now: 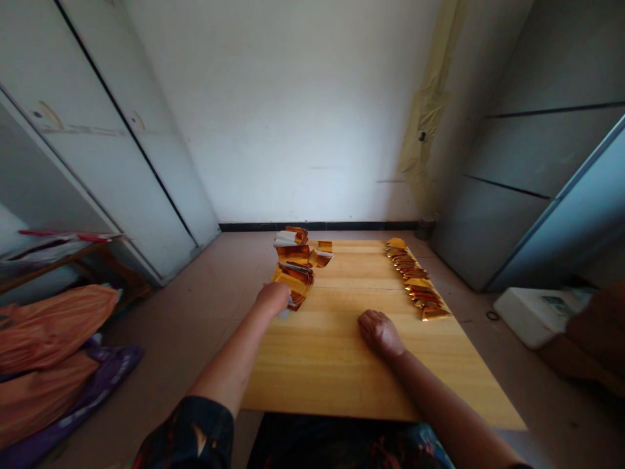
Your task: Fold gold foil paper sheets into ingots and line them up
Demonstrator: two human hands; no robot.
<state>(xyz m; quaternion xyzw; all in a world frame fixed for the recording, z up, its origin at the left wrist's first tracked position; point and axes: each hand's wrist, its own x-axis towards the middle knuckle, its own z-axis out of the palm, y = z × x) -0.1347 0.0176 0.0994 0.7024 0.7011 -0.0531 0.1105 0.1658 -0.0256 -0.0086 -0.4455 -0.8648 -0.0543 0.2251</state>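
Gold foil packets point(295, 277) heap at the far left of a wooden tabletop point(351, 384), the left hand point(273, 298) curled against them, its grip hidden. The right hand point(381, 333) rests palm-down, loosely open, holding nothing, near a row of packets point(413, 277) along the right edge. Orange sacks point(43, 345) lie on the floor alongside.

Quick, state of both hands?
Left hand: against the pile of shiny gold foil packets, grip cannot be told.
Right hand: open, empty, resting on the pale wooden tabletop.
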